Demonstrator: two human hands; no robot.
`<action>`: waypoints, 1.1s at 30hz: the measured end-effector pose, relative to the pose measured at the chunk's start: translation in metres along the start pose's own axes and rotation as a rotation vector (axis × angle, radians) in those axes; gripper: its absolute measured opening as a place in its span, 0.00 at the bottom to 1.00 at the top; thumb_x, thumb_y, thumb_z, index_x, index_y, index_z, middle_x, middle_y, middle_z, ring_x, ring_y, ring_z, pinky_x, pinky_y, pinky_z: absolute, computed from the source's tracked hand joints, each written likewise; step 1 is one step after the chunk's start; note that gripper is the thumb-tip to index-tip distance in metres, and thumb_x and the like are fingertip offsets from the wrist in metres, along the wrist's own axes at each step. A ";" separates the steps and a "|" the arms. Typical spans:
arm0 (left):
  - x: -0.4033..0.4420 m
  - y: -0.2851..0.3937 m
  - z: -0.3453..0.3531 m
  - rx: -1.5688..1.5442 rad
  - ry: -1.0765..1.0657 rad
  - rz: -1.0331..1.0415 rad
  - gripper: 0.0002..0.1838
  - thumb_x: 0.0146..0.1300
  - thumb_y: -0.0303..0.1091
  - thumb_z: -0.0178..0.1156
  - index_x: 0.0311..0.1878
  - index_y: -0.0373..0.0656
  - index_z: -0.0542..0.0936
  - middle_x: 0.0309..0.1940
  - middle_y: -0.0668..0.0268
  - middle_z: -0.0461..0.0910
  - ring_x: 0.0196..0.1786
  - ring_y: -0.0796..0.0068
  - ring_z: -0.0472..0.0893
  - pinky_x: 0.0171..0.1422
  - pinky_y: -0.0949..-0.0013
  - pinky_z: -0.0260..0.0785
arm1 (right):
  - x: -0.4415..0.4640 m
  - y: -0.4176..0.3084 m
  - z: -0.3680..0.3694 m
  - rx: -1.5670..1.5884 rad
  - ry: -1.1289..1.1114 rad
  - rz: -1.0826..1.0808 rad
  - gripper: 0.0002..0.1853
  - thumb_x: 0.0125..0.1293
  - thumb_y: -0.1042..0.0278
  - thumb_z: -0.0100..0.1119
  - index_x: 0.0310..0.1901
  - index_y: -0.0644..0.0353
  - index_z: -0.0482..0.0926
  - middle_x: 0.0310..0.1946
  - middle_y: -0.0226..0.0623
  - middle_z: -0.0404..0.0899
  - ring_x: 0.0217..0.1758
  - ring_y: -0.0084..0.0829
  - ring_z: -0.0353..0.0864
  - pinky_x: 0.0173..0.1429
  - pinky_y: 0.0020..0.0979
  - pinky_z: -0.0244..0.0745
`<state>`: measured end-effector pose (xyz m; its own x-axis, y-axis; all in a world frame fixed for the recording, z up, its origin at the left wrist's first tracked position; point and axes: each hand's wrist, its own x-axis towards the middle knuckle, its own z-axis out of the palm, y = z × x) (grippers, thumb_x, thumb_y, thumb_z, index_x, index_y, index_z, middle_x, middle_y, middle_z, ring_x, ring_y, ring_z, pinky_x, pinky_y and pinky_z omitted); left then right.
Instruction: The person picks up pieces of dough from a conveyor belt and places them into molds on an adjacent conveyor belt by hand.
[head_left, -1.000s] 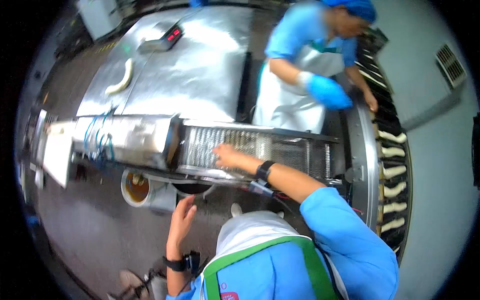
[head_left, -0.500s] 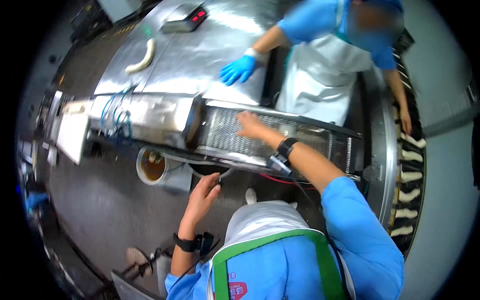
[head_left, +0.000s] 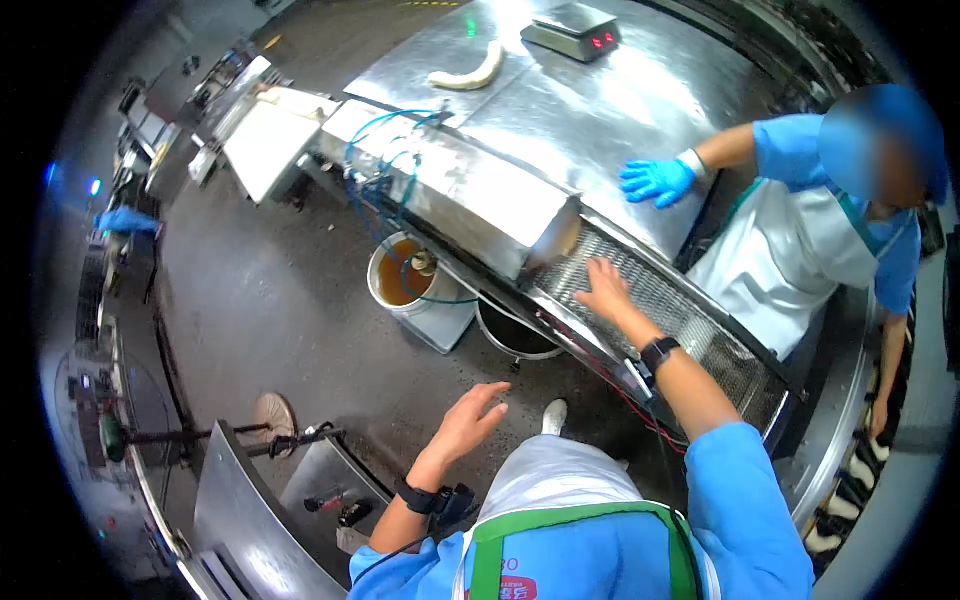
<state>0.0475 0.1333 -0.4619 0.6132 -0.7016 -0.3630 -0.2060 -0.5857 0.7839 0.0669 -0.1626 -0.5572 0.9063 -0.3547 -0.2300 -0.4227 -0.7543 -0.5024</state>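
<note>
My right hand is open over the metal mesh conveyor belt, its fingers spread close to the outlet of a boxy metal housing. I cannot tell whether the fingertips touch the mesh. Nothing is in that hand. My left hand hangs in the air above the floor, empty, with fingers stretched out. Nearest to it is a dark round container under the conveyor. Both wrists carry black straps with small devices.
Across the conveyor a co-worker rests a blue-gloved hand on the steel table. A pale curved dough-like length and a digital scale are there too. A bucket of amber liquid stands below. Pale pieces lie at far right.
My view has turned left, so the conveyor, table and co-worker appear further right. My right hand now appears nearer the housing's outlet. Both hands remain empty.
</note>
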 end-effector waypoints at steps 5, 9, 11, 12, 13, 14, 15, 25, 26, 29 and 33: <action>-0.007 0.004 -0.003 -0.012 0.020 0.031 0.19 0.57 0.36 0.49 0.52 0.42 0.67 0.44 0.57 0.70 0.47 0.62 0.70 0.50 0.66 0.63 | -0.026 0.006 0.004 -0.003 -0.026 0.042 0.35 0.46 0.58 0.59 0.56 0.60 0.58 0.58 0.43 0.52 0.59 0.46 0.54 0.57 0.50 0.53; -0.006 0.001 -0.004 -0.008 0.034 0.075 0.18 0.56 0.34 0.50 0.51 0.41 0.68 0.45 0.56 0.70 0.47 0.62 0.71 0.50 0.65 0.63 | -0.040 0.026 0.007 -0.065 0.041 0.082 0.34 0.45 0.59 0.61 0.54 0.60 0.59 0.56 0.44 0.54 0.58 0.46 0.55 0.56 0.49 0.55; -0.008 0.012 -0.007 -0.035 0.039 0.061 0.18 0.56 0.35 0.50 0.51 0.42 0.68 0.45 0.57 0.70 0.48 0.63 0.71 0.48 0.66 0.65 | -0.039 0.024 0.000 -0.081 0.131 0.074 0.34 0.44 0.58 0.62 0.53 0.60 0.60 0.54 0.44 0.57 0.57 0.46 0.57 0.54 0.49 0.57; -0.009 0.017 -0.007 -0.045 0.039 0.045 0.19 0.56 0.34 0.50 0.51 0.42 0.68 0.45 0.58 0.70 0.49 0.63 0.71 0.48 0.66 0.65 | -0.038 0.021 -0.007 -0.086 0.179 0.064 0.34 0.44 0.58 0.63 0.52 0.61 0.61 0.53 0.45 0.58 0.56 0.45 0.58 0.54 0.48 0.57; -0.009 0.017 -0.005 -0.046 0.021 0.051 0.19 0.56 0.34 0.50 0.51 0.42 0.68 0.45 0.58 0.70 0.49 0.63 0.71 0.48 0.66 0.65 | -0.032 0.020 -0.007 -0.134 0.273 0.025 0.34 0.43 0.57 0.63 0.52 0.61 0.61 0.52 0.45 0.59 0.55 0.45 0.58 0.53 0.47 0.58; -0.010 0.015 -0.004 -0.052 0.026 0.039 0.19 0.56 0.34 0.50 0.51 0.42 0.68 0.45 0.58 0.70 0.49 0.64 0.71 0.48 0.67 0.65 | -0.024 0.018 -0.007 -0.182 0.368 -0.017 0.34 0.43 0.56 0.63 0.51 0.61 0.62 0.51 0.45 0.59 0.55 0.45 0.59 0.53 0.47 0.58; -0.010 0.014 -0.003 -0.056 0.031 0.027 0.19 0.56 0.34 0.50 0.52 0.42 0.68 0.45 0.58 0.70 0.49 0.64 0.71 0.48 0.67 0.65 | -0.015 0.013 -0.010 -0.182 0.372 -0.001 0.34 0.43 0.56 0.63 0.51 0.61 0.62 0.51 0.45 0.59 0.55 0.45 0.59 0.53 0.47 0.58; -0.029 0.007 0.002 -0.048 0.021 -0.078 0.17 0.56 0.32 0.50 0.50 0.42 0.69 0.45 0.59 0.70 0.48 0.65 0.71 0.48 0.69 0.64 | 0.049 0.001 0.029 -0.300 0.357 -0.183 0.19 0.45 0.65 0.59 0.40 0.61 0.70 0.37 0.42 0.71 0.41 0.41 0.71 0.41 0.40 0.68; -0.029 0.007 0.004 -0.066 0.008 -0.097 0.17 0.56 0.32 0.50 0.50 0.41 0.69 0.45 0.59 0.70 0.48 0.66 0.71 0.49 0.69 0.64 | 0.048 0.008 0.027 -0.289 0.332 -0.210 0.17 0.44 0.65 0.59 0.38 0.61 0.72 0.35 0.43 0.72 0.39 0.42 0.73 0.40 0.39 0.70; -0.021 -0.002 0.006 -0.082 -0.076 -0.081 0.17 0.57 0.31 0.49 0.51 0.40 0.68 0.46 0.59 0.70 0.49 0.67 0.70 0.51 0.70 0.62 | 0.031 0.008 -0.013 0.109 -0.015 0.019 0.19 0.40 0.56 0.61 0.35 0.56 0.76 0.32 0.42 0.77 0.37 0.36 0.77 0.38 0.36 0.71; 0.016 0.019 0.024 -0.060 -0.252 -0.039 0.18 0.59 0.31 0.48 0.52 0.37 0.67 0.49 0.58 0.69 0.52 0.69 0.68 0.53 0.70 0.60 | -0.035 0.034 -0.078 0.889 -0.076 -0.060 0.11 0.41 0.64 0.57 0.25 0.63 0.76 0.17 0.32 0.70 0.19 0.25 0.66 0.22 0.28 0.63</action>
<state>0.0348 0.1013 -0.4649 0.4092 -0.7621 -0.5017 -0.1356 -0.5946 0.7925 0.0203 -0.2189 -0.5015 0.9379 -0.2670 -0.2217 -0.2436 -0.0518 -0.9685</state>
